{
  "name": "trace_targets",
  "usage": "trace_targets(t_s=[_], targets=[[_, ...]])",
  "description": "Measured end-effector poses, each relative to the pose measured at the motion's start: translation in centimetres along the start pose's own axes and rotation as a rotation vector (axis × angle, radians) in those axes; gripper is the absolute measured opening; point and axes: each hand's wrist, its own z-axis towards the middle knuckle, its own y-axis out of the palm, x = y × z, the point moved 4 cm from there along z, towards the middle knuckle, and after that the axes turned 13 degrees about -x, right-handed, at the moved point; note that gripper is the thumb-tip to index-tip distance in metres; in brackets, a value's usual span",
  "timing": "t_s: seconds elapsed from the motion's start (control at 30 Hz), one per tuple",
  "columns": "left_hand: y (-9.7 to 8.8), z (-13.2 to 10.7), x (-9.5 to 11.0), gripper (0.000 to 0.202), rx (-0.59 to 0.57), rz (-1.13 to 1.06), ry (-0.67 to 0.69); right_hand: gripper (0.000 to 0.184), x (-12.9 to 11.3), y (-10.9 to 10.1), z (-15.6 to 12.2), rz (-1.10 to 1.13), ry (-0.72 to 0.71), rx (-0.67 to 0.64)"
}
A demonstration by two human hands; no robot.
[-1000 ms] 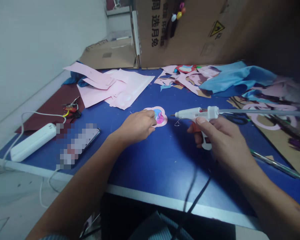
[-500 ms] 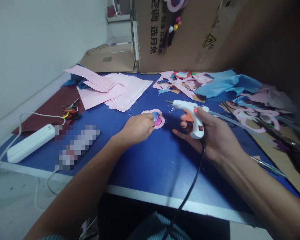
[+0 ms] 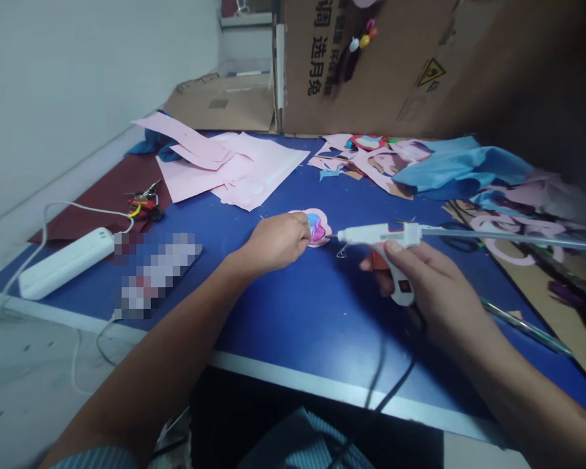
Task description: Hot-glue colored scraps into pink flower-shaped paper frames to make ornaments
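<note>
My right hand (image 3: 420,277) is wrapped around the white handle of a hot glue gun (image 3: 378,234), with fingers at its orange trigger. The gun lies nearly level, its nozzle at the right edge of a pink flower-shaped cutout (image 3: 325,218). That cutout has a shiny blue and magenta centre and rests on the blue table (image 3: 293,306). My left hand (image 3: 280,241) is closed, its fingertips pressed together on the cutout's left side and covering part of it. A clear glue stick (image 3: 469,234) sticks out behind the gun, and a thin wire stand hangs under its nozzle.
Pink sheets (image 3: 244,169) lie at the back left. Pink scraps and blue cloth (image 3: 463,166) pile up at the back right. A white power strip (image 3: 68,264), keys (image 3: 146,205) and a pixelated object (image 3: 161,273) sit left. The gun's black cord (image 3: 395,384) crosses the front edge.
The glue gun has tipped level and come down, bringing its nozzle to the flower-shaped cutout. My left hand stays at the cutout's left side. The whole view has shifted slightly.
</note>
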Motion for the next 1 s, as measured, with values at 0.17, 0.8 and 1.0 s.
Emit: trace_targets(t_s=[0.17,0.8,1.0], targets=[[0.2,0.2,-0.4,0.037,0.003,-0.033,0.015,0.048,0.1,1.0,0.0,-0.159,-0.089,-0.042],[0.2,0.5,-0.6,0.029,0.005,-0.080,0.008,0.052,0.2,3.0,0.7,-0.506,-0.210,-0.021],[0.4,0.8,-1.0,0.028,0.031,-0.105,0.021,0.060,0.4,3.2,1.0,-0.530,-0.229,-0.016]])
